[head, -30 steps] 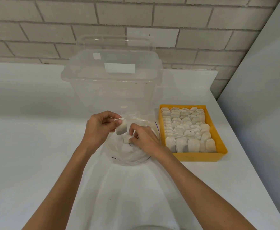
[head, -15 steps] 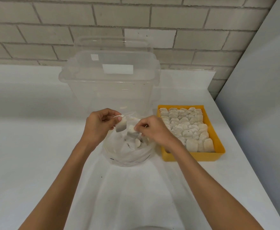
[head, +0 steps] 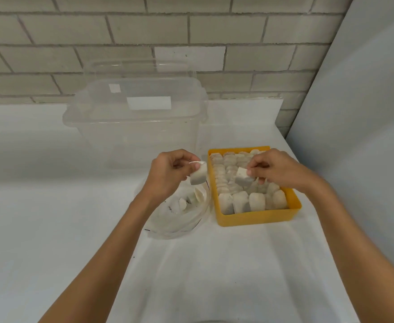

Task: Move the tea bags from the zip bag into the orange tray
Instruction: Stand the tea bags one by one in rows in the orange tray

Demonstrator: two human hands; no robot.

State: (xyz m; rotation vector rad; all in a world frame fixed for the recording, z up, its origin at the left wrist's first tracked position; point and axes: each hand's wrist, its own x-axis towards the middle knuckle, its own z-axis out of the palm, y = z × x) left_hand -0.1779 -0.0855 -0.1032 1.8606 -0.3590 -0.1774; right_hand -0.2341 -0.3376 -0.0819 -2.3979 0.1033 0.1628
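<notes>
Crowding worries us: our right hand (head: 277,171) pinches a tea bag (head: 242,177) over the packed orange tray (head: 256,220) beneath it, our left hand (head: 168,173) pinches a second tea bag (head: 198,176); forced in, rows may buckle.

1. The white surface (head: 51,229) runs back to a brick wall (head: 238,31) and meets a grey panel (head: 366,136) on the right. Faint creases cross its near part.
2. A clear plastic storage tub (head: 135,131) stands upright towards the back.
3. The orange tray (head: 256,220) sits right of centre, near the tub's right corner, packed with rows of tea bags (head: 240,202).
4. The zip bag (head: 175,222) lies slumped just beside the tray's left wall.
</notes>
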